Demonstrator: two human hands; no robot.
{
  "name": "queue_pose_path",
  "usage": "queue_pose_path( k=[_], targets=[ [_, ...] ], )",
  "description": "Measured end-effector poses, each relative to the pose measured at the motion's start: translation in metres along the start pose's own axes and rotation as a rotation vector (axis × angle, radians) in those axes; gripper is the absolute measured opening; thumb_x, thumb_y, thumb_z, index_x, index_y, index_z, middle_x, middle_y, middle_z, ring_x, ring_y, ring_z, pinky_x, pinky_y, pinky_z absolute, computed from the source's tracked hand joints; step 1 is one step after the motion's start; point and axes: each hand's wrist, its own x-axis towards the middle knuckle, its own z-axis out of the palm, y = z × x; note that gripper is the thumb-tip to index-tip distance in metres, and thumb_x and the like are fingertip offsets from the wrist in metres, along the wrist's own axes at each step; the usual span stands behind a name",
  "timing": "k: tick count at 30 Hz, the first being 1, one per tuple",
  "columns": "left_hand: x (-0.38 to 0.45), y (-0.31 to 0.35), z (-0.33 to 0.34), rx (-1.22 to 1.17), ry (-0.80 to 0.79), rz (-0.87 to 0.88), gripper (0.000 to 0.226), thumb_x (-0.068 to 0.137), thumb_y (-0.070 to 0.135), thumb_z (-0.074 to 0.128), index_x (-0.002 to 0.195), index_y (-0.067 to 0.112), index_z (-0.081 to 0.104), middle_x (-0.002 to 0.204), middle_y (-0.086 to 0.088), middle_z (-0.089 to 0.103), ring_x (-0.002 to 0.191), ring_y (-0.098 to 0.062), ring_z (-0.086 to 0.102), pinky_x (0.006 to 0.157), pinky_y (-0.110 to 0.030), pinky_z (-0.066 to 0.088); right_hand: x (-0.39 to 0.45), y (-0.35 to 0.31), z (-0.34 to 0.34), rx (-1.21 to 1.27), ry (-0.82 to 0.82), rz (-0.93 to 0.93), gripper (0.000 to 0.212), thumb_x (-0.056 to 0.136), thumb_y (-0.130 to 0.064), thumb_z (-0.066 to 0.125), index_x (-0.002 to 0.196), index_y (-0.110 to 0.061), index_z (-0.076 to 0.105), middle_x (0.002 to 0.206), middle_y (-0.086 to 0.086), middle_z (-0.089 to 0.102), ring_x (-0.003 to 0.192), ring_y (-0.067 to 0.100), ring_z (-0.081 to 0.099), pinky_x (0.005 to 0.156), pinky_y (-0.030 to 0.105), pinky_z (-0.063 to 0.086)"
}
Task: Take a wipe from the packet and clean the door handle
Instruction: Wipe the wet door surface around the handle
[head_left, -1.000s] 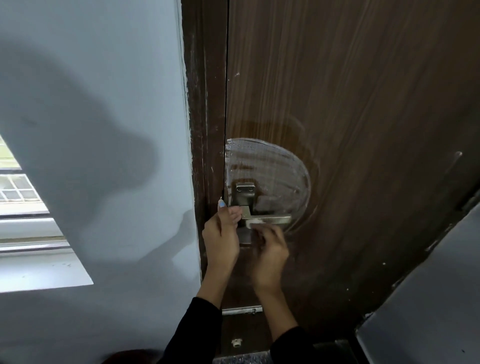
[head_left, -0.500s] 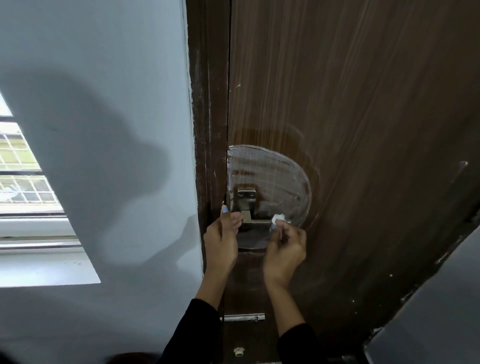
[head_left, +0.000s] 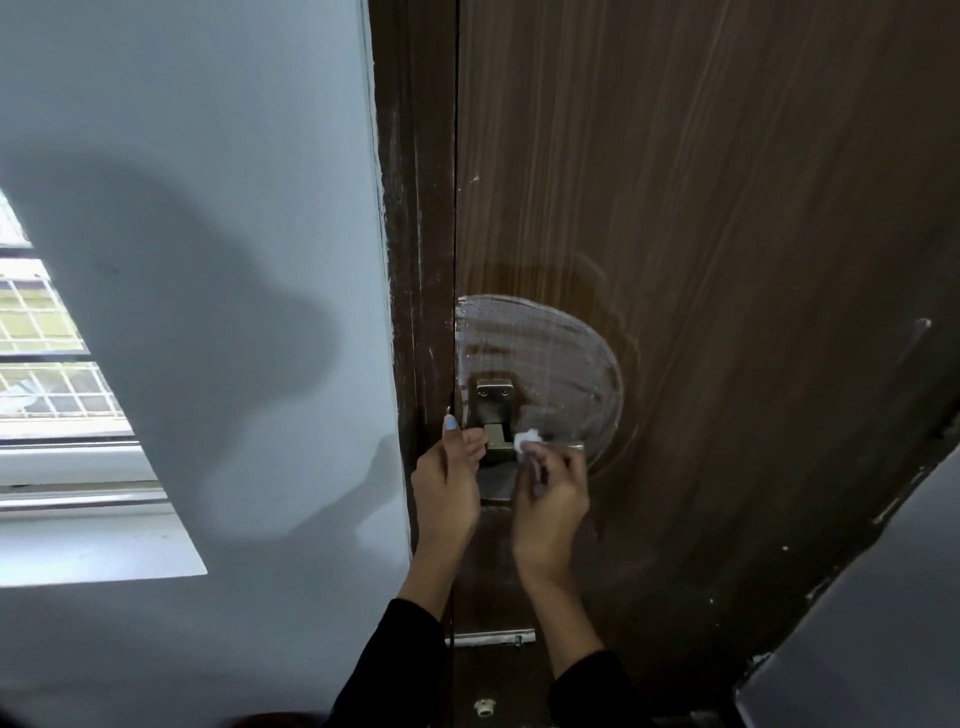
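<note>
The silver metal lever door handle (head_left: 524, 446) is mid-wipe: right hand (head_left: 551, 499) pinches a crumpled white wipe (head_left: 527, 439) on it; left hand (head_left: 448, 486), fingers curled, steadies its base. Next, probably, slide along the lever.

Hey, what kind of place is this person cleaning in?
Probably indoors in a home or flat: a brown wooden door with a metal handle, a painted wall, and a barred window.

Wipe (head_left: 528, 439) on door handle (head_left: 563, 446) (window (head_left: 47, 358) far left).
</note>
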Motion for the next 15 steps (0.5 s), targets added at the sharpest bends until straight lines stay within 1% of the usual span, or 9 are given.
queue_pose_path(
  k=[2,3,5,8,9,11,13,14,15],
  targets=[
    [0.000,0.000,-0.001,-0.002,-0.005,0.001,0.055,0.099,0.041,0.027,0.115,0.005,0.064,0.112,-0.008,0.068,0.102,-0.017,0.064,0.097,-0.032,0.048,0.000,0.005,-0.005,-0.009,-0.006,-0.043,0.018,0.078,0.008,0.064,0.091,-0.003,0.069,0.097,0.010,0.059,0.083,0.013,0.058,0.079,-0.003,0.036],
    [0.001,0.000,-0.001,-0.001,-0.006,0.004,0.055,0.098,0.042,0.026,0.115,0.006,0.064,0.112,-0.007,0.068,0.102,-0.016,0.064,0.097,-0.031,0.048,0.003,0.008,-0.007,-0.009,0.030,-0.009,0.018,0.078,0.008,0.064,0.091,-0.003,0.069,0.096,0.011,0.060,0.081,0.015,0.059,0.076,-0.006,0.034],
    [0.000,-0.002,0.000,0.007,-0.001,0.013,0.053,0.098,0.041,0.027,0.114,0.007,0.064,0.111,-0.007,0.068,0.101,-0.015,0.064,0.097,-0.031,0.048,0.010,0.012,-0.009,-0.012,0.106,0.047,0.017,0.080,0.006,0.063,0.094,-0.003,0.068,0.100,0.013,0.059,0.084,0.017,0.059,0.078,-0.001,0.037],
    [-0.002,-0.003,0.002,0.004,0.016,0.027,0.048,0.099,0.037,0.029,0.111,0.008,0.065,0.109,-0.007,0.068,0.102,-0.018,0.064,0.098,-0.035,0.048,0.006,0.011,-0.004,-0.082,0.026,-0.045,0.028,0.079,0.005,0.064,0.106,-0.004,0.065,0.110,0.010,0.057,0.099,0.015,0.056,0.090,0.022,0.046],
    [-0.002,-0.004,0.002,0.005,0.020,0.029,0.047,0.099,0.036,0.030,0.109,0.008,0.066,0.108,-0.006,0.069,0.102,-0.019,0.065,0.097,-0.035,0.049,0.002,0.010,-0.002,-0.076,-0.012,-0.079,0.031,0.079,0.005,0.064,0.108,-0.006,0.065,0.111,0.008,0.056,0.103,0.013,0.053,0.093,0.022,0.045],
    [0.001,-0.001,0.002,0.030,0.019,0.044,0.043,0.099,0.036,0.032,0.104,0.012,0.067,0.103,-0.005,0.070,0.098,-0.017,0.066,0.093,-0.032,0.050,-0.004,0.011,0.001,-0.012,-0.084,-0.106,0.035,0.078,0.009,0.064,0.109,-0.007,0.065,0.111,0.005,0.057,0.105,0.009,0.053,0.096,0.016,0.042],
    [0.004,0.006,0.000,0.136,0.042,0.164,0.041,0.097,0.041,0.032,0.094,0.019,0.066,0.086,0.002,0.069,0.083,-0.007,0.065,0.079,-0.024,0.050,-0.003,0.012,0.000,-0.041,-0.104,-0.123,0.032,0.076,0.008,0.067,0.104,-0.008,0.068,0.106,0.005,0.061,0.099,0.012,0.058,0.091,0.017,0.046],
    [0.007,0.013,-0.003,0.219,0.065,0.279,0.042,0.095,0.045,0.031,0.089,0.021,0.065,0.077,0.006,0.066,0.073,-0.004,0.063,0.070,-0.022,0.049,0.001,0.010,-0.001,-0.039,-0.097,-0.093,0.030,0.076,0.006,0.068,0.100,-0.011,0.069,0.102,0.004,0.063,0.094,0.012,0.061,0.085,0.015,0.049],
    [0.012,0.022,-0.006,0.296,0.098,0.402,0.043,0.095,0.045,0.030,0.089,0.020,0.064,0.074,0.005,0.065,0.069,-0.005,0.061,0.065,-0.023,0.049,0.007,0.006,-0.003,0.000,-0.087,-0.034,0.028,0.077,0.003,0.068,0.098,-0.016,0.069,0.098,0.001,0.063,0.090,0.011,0.063,0.079,0.009,0.048]
  ],
)
